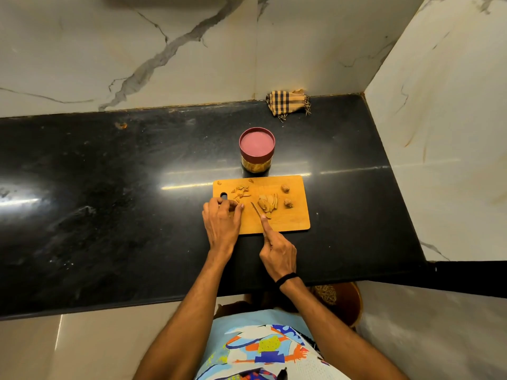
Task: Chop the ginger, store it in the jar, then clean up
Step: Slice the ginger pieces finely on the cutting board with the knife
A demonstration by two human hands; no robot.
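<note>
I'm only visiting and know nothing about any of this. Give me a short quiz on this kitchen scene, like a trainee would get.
1. True or false: the lid is on the jar.
2. Which hand holds the knife? A) left B) right C) neither
3. Fill in: the cut ginger lies on the wooden ____.

Key: 1 true. 2 B, the right hand. 3 board.
</note>
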